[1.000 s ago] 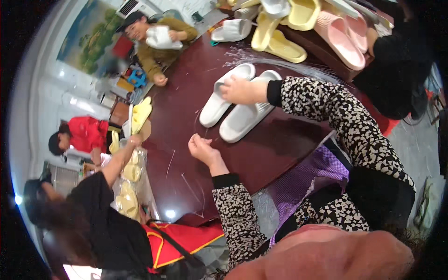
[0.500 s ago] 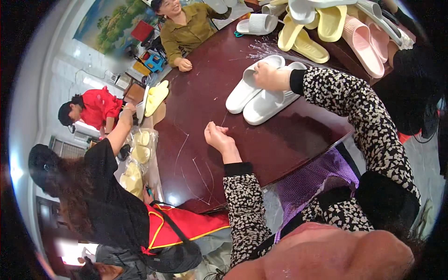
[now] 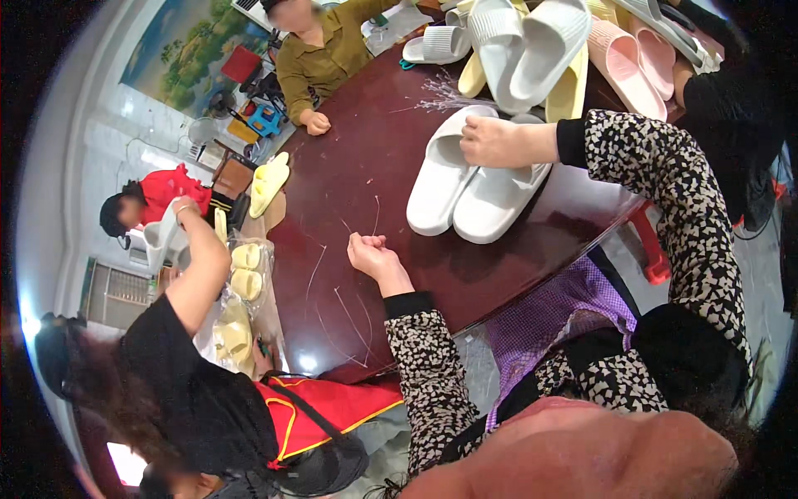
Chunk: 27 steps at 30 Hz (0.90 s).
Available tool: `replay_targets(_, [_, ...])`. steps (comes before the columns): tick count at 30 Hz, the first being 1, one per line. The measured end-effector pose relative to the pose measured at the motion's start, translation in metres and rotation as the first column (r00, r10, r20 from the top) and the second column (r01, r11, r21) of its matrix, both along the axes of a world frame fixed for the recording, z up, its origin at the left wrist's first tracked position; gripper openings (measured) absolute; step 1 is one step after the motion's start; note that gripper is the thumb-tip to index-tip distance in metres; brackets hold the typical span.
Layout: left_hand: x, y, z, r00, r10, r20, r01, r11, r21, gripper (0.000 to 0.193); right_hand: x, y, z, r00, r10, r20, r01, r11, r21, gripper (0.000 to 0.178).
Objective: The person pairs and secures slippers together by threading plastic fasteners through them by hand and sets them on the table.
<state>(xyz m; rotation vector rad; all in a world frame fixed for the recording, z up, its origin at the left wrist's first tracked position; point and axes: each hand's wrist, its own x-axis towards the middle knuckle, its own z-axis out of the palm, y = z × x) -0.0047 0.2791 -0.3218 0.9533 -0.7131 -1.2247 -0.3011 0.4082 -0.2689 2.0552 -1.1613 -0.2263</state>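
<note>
A pair of white slide slippers lies side by side on the dark red table, one slipper (image 3: 431,204) to the left and its mate (image 3: 492,209) to the right. Over their straps is my right hand (image 3: 503,141), fingers closed together; whatever they pinch is hidden. Whether it touches a strap, I cannot tell. My left hand (image 3: 378,259) hovers above the table left of the pair, its fingers curled in. Something thin may be in it, but I cannot make it out. Thin clear strands (image 3: 339,291) lie near that hand.
Yellow, pink and pale grey slippers (image 3: 549,50) are heaped at the far right. A bundle of clear strands (image 3: 453,93) lies before them. Bagged yellow slippers (image 3: 246,270) and a loose yellow pair (image 3: 268,185) are left. A co-worker in black (image 3: 174,358) holds a pale slipper (image 3: 165,237).
A pale grey pair now lies across the front of the heap. The co-worker at left has lifted a pale slipper off the table's edge. My hands remain closed, nearly where they were.
</note>
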Motion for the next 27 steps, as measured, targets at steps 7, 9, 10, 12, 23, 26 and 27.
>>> replay_targets(7, [0.004,-0.012,0.005,1.0,-0.025,-0.012,0.025,1.0,0.014,0.023,0.009,-0.004,0.002,0.994,0.079,0.076,-0.081,0.996,0.033,0.008])
replay_targets(9, [-0.003,-0.012,0.008,0.999,-0.048,-0.018,0.048,0.998,0.027,0.024,0.014,0.002,0.007,0.988,0.091,0.122,-0.098,0.994,0.053,0.008])
replay_targets(10, [-0.001,-0.013,0.007,0.999,-0.048,-0.015,0.048,0.998,0.035,0.025,0.02,0.002,0.01,0.983,0.108,0.151,-0.119,0.991,0.063,0.008])
replay_targets(12, [0.005,-0.016,0.004,0.998,-0.062,-0.003,0.062,0.998,0.021,0.022,0.032,0.004,0.017,0.969,0.164,0.188,-0.176,0.983,0.05,0.008])
replay_targets(23, [0.039,-0.006,0.02,0.996,-0.087,-0.034,0.088,0.996,0.03,0.025,0.103,0.012,0.067,0.852,0.446,0.275,-0.459,0.888,-0.019,0.006])
replay_targets(26, [0.171,0.071,0.075,0.979,-0.163,0.127,0.137,0.972,0.189,0.022,0.078,0.025,0.065,0.866,0.386,0.319,-0.403,0.915,-0.011,0.007])
replay_targets(27, [0.262,0.115,0.101,0.969,-0.176,0.175,0.134,0.964,0.23,0.02,0.077,0.028,0.069,0.872,0.374,0.315,-0.391,0.92,-0.01,0.007])
